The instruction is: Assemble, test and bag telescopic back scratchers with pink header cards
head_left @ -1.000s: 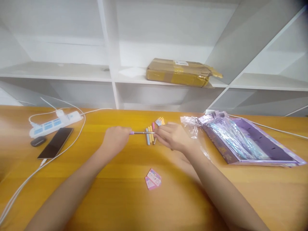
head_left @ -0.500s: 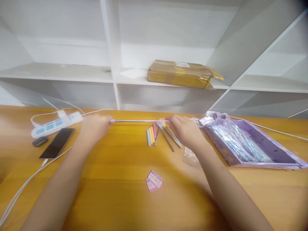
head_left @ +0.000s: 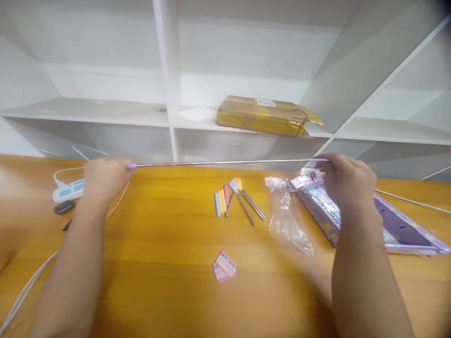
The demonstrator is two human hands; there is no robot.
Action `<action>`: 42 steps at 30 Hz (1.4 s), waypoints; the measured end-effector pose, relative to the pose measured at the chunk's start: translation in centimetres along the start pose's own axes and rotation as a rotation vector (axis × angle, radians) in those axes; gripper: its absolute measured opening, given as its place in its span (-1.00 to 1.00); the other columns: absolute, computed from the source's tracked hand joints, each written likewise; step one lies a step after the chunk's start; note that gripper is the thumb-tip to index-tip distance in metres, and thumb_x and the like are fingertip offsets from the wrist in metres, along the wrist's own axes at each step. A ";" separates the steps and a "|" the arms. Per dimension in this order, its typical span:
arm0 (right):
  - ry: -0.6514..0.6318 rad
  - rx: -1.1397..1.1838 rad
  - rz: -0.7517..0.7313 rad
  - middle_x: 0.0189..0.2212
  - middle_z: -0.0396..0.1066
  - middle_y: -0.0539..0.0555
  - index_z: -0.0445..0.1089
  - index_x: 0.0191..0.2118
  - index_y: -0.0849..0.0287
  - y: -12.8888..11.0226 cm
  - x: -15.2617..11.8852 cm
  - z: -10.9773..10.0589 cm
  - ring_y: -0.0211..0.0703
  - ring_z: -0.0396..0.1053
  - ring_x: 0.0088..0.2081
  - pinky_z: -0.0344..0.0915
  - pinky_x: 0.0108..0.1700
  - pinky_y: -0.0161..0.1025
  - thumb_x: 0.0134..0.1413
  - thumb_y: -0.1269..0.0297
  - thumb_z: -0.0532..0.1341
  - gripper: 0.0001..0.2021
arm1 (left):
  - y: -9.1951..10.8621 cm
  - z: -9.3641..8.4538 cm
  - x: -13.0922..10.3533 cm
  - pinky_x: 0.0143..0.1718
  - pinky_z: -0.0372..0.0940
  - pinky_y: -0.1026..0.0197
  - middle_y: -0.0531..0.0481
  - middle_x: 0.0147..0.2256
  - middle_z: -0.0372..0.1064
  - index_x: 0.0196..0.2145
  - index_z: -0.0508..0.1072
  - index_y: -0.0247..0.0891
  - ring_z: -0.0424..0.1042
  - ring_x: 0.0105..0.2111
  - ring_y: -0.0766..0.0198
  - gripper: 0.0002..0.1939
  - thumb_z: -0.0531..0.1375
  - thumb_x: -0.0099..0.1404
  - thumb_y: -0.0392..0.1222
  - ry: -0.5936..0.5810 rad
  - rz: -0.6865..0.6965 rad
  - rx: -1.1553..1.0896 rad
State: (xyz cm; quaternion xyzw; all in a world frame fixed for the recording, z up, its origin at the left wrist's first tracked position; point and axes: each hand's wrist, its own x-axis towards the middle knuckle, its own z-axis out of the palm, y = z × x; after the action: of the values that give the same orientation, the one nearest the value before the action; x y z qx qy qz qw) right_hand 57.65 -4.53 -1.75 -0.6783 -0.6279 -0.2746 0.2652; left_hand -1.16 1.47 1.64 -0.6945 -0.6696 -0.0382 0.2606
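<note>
My left hand (head_left: 105,176) grips the purple-handled end of a thin telescopic metal rod (head_left: 218,163). My right hand (head_left: 347,180) grips the other end, and the rod spans wide above the wooden table (head_left: 169,244). Below the rod lie several small extendable forks with pastel handles (head_left: 236,199). A crumpled clear plastic wrapper (head_left: 287,216) lies next to my right hand.
A purple packaging box (head_left: 398,225) lies at the right. A small pink card (head_left: 224,266) sits near the table's front. A white power strip (head_left: 66,190), a dark case (head_left: 64,206) and white cables are at the left. A brown parcel (head_left: 264,115) rests on the white shelf.
My hands have moved far apart, and the rod between them has stretched from short to very long. The forks and wrapper, earlier covered by my right hand, now show.
</note>
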 end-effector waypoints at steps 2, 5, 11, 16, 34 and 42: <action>0.001 -0.032 0.105 -0.16 0.63 0.26 0.56 -0.03 0.15 1.9 -0.2 -0.2 0.04 0.47 -0.11 0.19 -0.03 -0.19 0.43 0.21 0.01 -0.64 | -1.5 0.2 0.0 -0.39 -0.10 0.21 -0.12 -0.33 0.48 -0.36 0.51 -0.24 0.31 -0.32 0.16 -0.66 0.00 0.43 -0.10 0.037 -0.062 0.030; -0.072 -0.037 0.176 -0.19 0.63 0.20 0.54 -0.05 0.09 2.5 -0.3 -0.3 0.04 0.46 -0.12 0.18 -0.05 -0.19 0.41 0.20 0.03 -0.68 | -2.2 0.7 0.0 -0.39 -0.13 0.23 -0.06 -0.37 0.42 -0.40 0.45 -0.20 0.21 -0.35 0.19 -0.69 0.04 0.41 -0.06 0.063 -0.070 0.011; -0.265 -0.111 0.350 -0.16 0.61 0.16 0.52 -0.10 0.05 0.7 0.3 -1.0 0.00 0.38 -0.24 0.07 -0.26 -0.18 0.43 0.17 0.00 -0.67 | -1.5 0.5 -0.2 -0.38 -0.14 0.21 -0.03 -0.40 0.36 -0.42 0.43 -0.20 0.14 -0.39 0.21 -0.71 0.05 0.38 -0.06 0.093 -0.050 -0.041; -0.354 -0.230 0.399 -0.21 0.58 0.22 0.52 -0.13 0.07 0.1 0.6 -2.1 0.02 0.32 -0.29 0.02 -0.33 -0.17 0.45 0.07 -0.04 -0.61 | -1.5 0.2 -0.1 -0.39 -0.15 0.21 -0.03 -0.41 0.34 -0.48 0.36 -0.20 0.14 -0.38 0.20 -0.72 0.03 0.36 -0.10 0.119 -0.047 -0.048; -0.510 -0.348 0.357 -0.21 0.55 0.44 0.51 0.05 0.22 -1.6 0.6 -2.7 0.15 0.41 -0.28 0.03 -0.32 -0.12 0.50 0.09 -0.13 -0.49 | -1.2 -0.6 -0.3 -0.37 -0.11 0.19 -0.04 -0.39 0.43 -0.38 0.50 -0.19 0.24 -0.38 0.19 -0.70 0.02 0.38 -0.10 0.074 -0.093 -0.018; -0.536 -0.366 0.371 -0.15 0.54 0.47 0.47 0.14 0.26 -2.7 0.6 -2.4 0.19 0.46 -0.20 0.05 -0.29 -0.11 0.51 0.06 -0.19 -0.43 | -1.3 -1.4 -0.3 -0.36 -0.10 0.18 -0.02 -0.41 0.40 -0.31 0.56 -0.18 0.15 -0.43 0.21 -0.70 0.04 0.37 -0.11 -0.009 -0.159 -0.011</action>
State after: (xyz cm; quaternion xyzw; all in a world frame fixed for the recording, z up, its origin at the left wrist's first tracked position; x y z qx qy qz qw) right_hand 54.86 -5.56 0.43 -0.8645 -0.4819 -0.1424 0.0111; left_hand -2.05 0.52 3.15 -0.6407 -0.7236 -0.0591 0.2498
